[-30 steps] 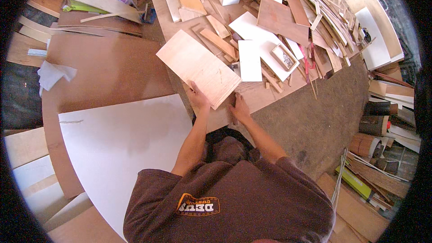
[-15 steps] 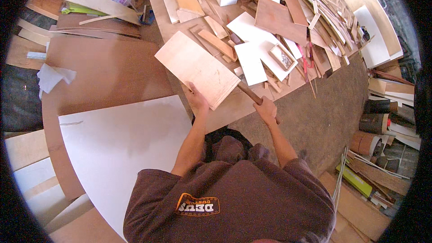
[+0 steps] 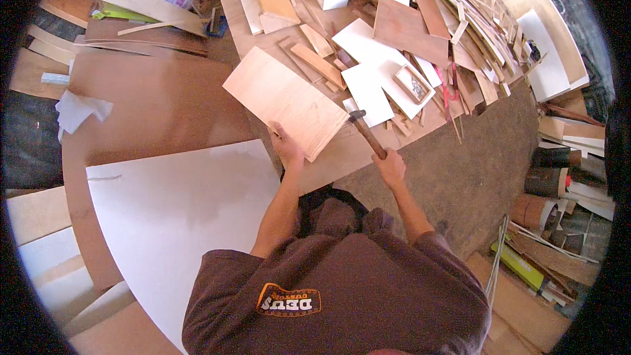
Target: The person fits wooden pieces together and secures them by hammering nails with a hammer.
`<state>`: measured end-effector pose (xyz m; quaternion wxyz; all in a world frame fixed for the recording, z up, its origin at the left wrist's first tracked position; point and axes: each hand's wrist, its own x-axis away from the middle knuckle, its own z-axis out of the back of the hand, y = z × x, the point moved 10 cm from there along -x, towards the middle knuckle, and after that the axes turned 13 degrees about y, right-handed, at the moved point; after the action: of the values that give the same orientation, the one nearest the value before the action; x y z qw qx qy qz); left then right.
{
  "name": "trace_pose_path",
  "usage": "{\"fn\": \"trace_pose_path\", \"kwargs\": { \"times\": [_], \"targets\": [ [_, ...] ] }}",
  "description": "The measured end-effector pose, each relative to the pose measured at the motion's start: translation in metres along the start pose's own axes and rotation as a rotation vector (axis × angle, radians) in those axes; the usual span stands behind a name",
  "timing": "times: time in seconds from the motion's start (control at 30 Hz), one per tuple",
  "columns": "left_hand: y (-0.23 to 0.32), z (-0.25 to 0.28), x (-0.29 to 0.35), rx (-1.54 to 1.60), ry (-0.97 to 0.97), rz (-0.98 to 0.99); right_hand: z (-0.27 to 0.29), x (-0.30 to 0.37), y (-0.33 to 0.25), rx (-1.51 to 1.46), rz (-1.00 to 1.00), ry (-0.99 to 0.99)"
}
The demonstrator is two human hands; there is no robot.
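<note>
A pale wooden panel piece (image 3: 282, 102), rectangular with a thick layered edge, is gripped at its near left side by my left hand (image 3: 288, 148). The thumb lies on its face; the other fingers are hidden beneath. My right hand (image 3: 390, 167) is closed round the wooden handle of a hammer (image 3: 370, 137). The hammer's dark head is at the panel's right end, close to the edge; whether it touches cannot be made out. Both hands are over the near edge of a wooden worktable (image 3: 322, 169).
Wood offcuts (image 3: 411, 29) and white boards (image 3: 368, 95) are heaped on the table, with a small framed piece (image 3: 413, 84) among them. A large white sheet (image 3: 190, 217) lies on a brown board (image 3: 151, 105) at left. Cylindrical containers (image 3: 545, 181) and scraps stand at right.
The hammer's head has come into view at the panel's right end, its handle now steeper. My right hand has shifted slightly nearer to me; the panel has moved very slightly left.
</note>
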<state>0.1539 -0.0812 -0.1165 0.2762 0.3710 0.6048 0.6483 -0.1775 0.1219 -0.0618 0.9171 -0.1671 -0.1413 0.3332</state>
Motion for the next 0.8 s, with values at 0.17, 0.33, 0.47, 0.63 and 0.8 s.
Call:
{"fn": "trace_pose_path", "kwargs": {
  "times": [0.17, 0.33, 0.47, 0.63, 0.8],
  "targets": [
    [0.015, -0.007, 0.006, -0.042, -0.081, -0.154, 0.022, -0.002, 0.008, -0.079, -0.037, 0.189],
    [0.009, -0.001, -0.006, -0.045, -0.039, -0.157, 0.05, -0.02, -0.011, -0.408, 0.068, 0.289],
    [0.021, -0.011, 0.014, -0.175, -0.036, -0.076, 0.066, -0.022, -0.063, -0.945, 0.133, 0.154],
    [0.016, 0.008, -0.008, -0.08, 0.088, -0.18, 0.045, -0.021, -0.137, -0.904, 0.206, 0.012],
    [0.058, -0.008, 0.019, -0.04, -0.002, -0.204, 0.051, 0.006, -0.154, -0.576, 0.382, -0.018]
  ]
}}
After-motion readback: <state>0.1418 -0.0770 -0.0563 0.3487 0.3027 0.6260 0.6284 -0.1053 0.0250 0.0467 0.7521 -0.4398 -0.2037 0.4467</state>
